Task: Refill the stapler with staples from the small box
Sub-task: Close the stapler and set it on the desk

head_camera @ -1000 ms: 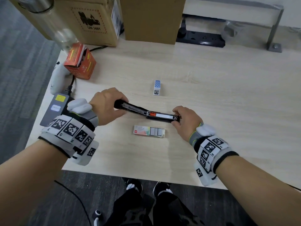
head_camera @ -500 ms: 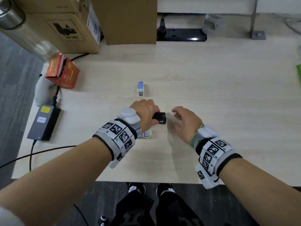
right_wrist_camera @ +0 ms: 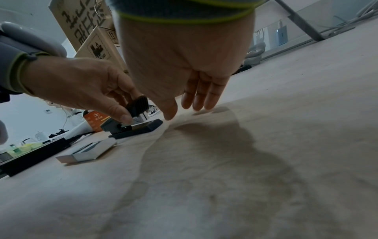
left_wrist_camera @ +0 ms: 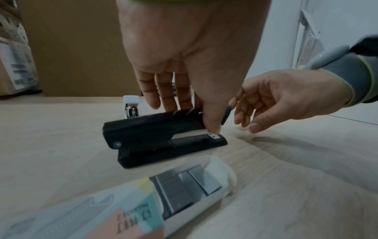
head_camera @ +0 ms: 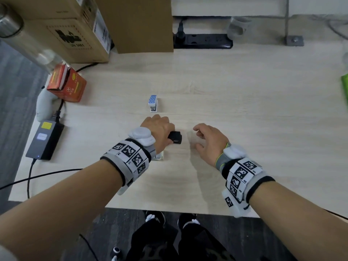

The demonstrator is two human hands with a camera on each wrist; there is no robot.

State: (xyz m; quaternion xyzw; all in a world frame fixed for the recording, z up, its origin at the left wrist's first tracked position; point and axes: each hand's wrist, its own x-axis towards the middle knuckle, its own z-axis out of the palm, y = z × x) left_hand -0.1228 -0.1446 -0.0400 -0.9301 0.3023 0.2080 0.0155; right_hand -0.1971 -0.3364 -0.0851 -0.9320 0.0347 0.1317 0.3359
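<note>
The black stapler [head_camera: 176, 138] [left_wrist_camera: 159, 134] [right_wrist_camera: 135, 126] stands closed on the wooden table [head_camera: 244, 102]. My left hand [head_camera: 165, 134] [left_wrist_camera: 194, 118] [right_wrist_camera: 122, 111] grips its front end from above, thumb on the near side and fingers over the top. Just right of the stapler's nose my right hand [head_camera: 203, 136] [left_wrist_camera: 247, 119] [right_wrist_camera: 184, 110] hovers with relaxed fingers, holding nothing. The small staple box [left_wrist_camera: 163, 202] [right_wrist_camera: 90, 150] lies slid open in front of the stapler, with staple strips showing. In the head view my left wrist hides most of the box [head_camera: 159, 156].
A small blue-and-white mini stapler [head_camera: 153, 103] [left_wrist_camera: 131, 106] stands just behind the black one. An orange carton [head_camera: 66, 85], a power adapter [head_camera: 45, 140] with cables and cardboard boxes [head_camera: 75, 31] fill the left and back. A power strip [head_camera: 202, 41] lies at the back.
One second ago both hands held the stapler swung open. It now stands closed under my left hand, and my right hand has let go and drawn slightly to the right.
</note>
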